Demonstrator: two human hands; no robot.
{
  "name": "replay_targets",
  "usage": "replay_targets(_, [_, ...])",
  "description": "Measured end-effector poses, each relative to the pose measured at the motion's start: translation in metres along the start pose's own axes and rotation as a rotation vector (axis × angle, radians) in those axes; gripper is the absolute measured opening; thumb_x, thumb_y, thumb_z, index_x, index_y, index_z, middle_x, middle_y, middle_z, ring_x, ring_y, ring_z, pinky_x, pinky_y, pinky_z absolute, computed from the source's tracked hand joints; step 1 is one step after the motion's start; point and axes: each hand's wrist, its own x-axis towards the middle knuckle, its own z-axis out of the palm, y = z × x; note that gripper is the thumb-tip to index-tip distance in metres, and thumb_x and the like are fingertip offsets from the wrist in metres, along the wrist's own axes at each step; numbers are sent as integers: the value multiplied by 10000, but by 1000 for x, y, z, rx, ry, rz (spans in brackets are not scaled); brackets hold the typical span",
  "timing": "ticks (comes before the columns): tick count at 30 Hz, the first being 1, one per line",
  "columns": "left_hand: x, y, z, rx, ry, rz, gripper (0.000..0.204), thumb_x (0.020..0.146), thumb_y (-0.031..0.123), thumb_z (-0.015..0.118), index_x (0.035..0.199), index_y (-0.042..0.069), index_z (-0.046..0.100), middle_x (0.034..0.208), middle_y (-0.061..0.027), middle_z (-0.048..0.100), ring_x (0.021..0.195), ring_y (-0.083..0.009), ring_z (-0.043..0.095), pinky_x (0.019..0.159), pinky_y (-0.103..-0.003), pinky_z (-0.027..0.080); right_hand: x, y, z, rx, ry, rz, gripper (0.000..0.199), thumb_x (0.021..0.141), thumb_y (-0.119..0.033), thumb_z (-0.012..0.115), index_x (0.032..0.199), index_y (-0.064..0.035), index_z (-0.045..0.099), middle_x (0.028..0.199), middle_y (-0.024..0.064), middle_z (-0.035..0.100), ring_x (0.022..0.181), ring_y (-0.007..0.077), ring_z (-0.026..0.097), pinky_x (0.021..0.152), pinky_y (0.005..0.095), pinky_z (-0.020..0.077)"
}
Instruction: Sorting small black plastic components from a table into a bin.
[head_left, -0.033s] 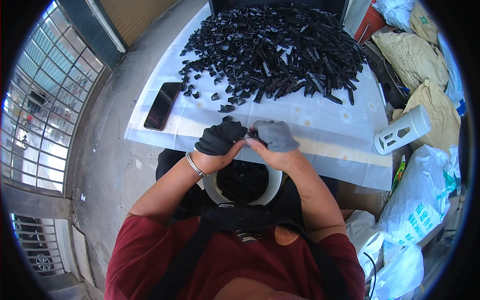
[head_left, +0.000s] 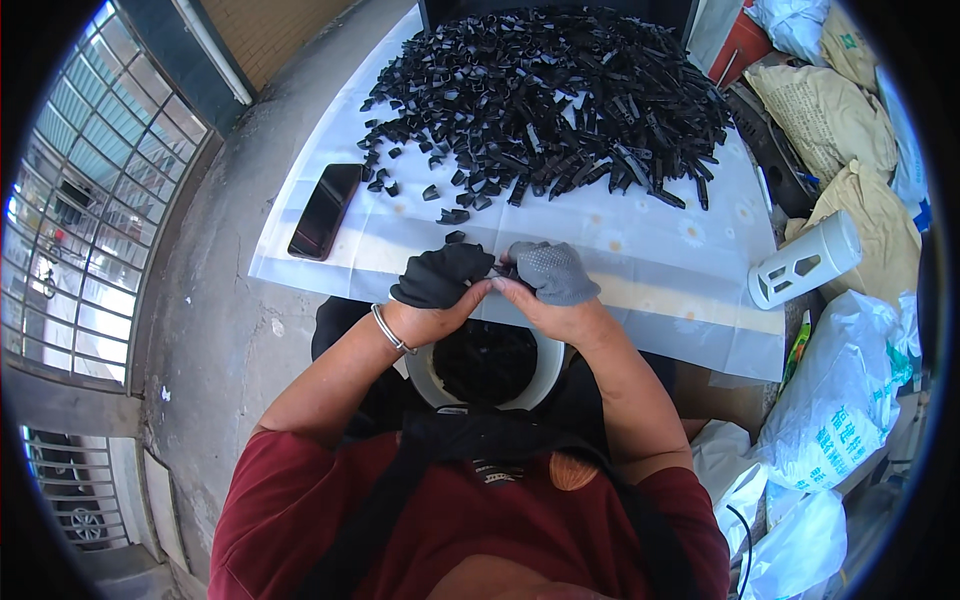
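Observation:
My left hand [head_left: 440, 284], in a black glove with a bare thumb, is closed at the near edge of the table. Against it, my right hand [head_left: 550, 282], in a grey dotted glove, is closed too. Thumbs together, both pinch a small black plastic piece [head_left: 500, 270], mostly hidden by the fingers. Just beyond the left glove lies a loose black piece [head_left: 455, 237]. Farther back spreads a large heap of black plastic pieces [head_left: 560, 95], short bent ones on the left and longer strips on the right. Below my hands is a white bucket [head_left: 552, 365] with dark contents.
A flowered white cloth [head_left: 640, 225] covers the table. On it are a dark phone [head_left: 326, 212] at the left and a white cylindrical holder with cut-outs [head_left: 806, 258] at the right. Stuffed sacks [head_left: 825, 120] and a white plastic bag [head_left: 830, 390] crowd the right side.

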Motion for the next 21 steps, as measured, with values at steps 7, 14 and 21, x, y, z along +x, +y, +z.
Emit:
replay_targets(7, [0,7,6,-683,-169,-801,333,897,327,486,926,12,591,726,4,572,587,-80,512,511,-245,431,-1,-9,8,-113,139,-84,194,799,-221,581,887,-49,600,836,110,600,755,291,562,671,388,436])
replay_targets(14, [-4,-9,12,-832,-59,-786,378,906,371,442,853,31,598,621,-9,529,538,-80,461,481,-240,380,-4,-16,-14,-289,128,-129,190,807,-223,572,891,-58,613,838,105,610,760,297,567,669,382,444])
replay_targets(21, [3,5,0,-491,-42,-626,370,912,335,415,809,20,579,604,-52,539,551,-129,499,524,-284,416,-10,-18,-9,-330,109,-84,145,793,-211,576,785,-78,633,745,94,614,716,288,573,639,384,445])
